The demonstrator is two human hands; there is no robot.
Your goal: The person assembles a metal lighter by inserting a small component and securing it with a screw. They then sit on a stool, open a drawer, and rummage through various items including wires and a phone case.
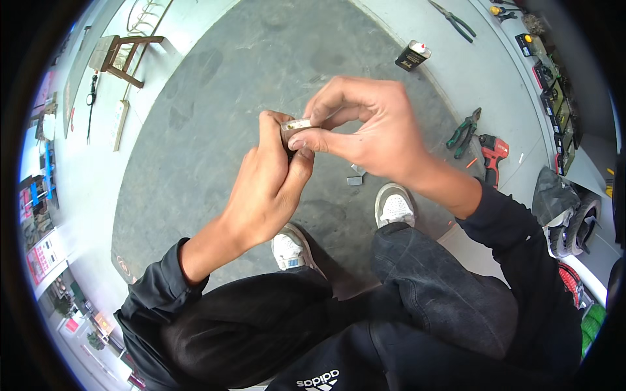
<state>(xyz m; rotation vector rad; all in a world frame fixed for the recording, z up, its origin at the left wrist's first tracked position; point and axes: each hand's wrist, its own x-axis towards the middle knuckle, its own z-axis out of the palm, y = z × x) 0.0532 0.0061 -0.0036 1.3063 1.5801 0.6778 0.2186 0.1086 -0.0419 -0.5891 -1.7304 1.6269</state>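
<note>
Dark grey, scuffed matting with a curved edge (195, 124) covers the middle of a pale floor (98, 195), bending with the wide view. Above it, in front of the seated person, the two hands are close together, both clamped on one small block-shaped piece with a pale, silvery face and a darker side (298, 125). The left hand (257, 186) grips it from the left and below, its thumb angled up beneath the piece. The right hand (381, 130) pinches it from the right between thumb and bent fingers. Much of the piece is covered by the fingers, so its full shape cannot be told.

Below the right hand, small grey rectangular metal pieces (354, 180) lie on the matting, near two white-and-grey shoes (395, 206). Beyond the right hand stands a black rectangular can with a white and red cap (413, 57). To the right of that arm, green-handled pliers (465, 133) lie just beside a red and black power driver (494, 153). Another pair of pliers with dark green handles (454, 21) lies farther off at the upper right. A brown wooden stool (120, 58) stands at the upper left.
</note>
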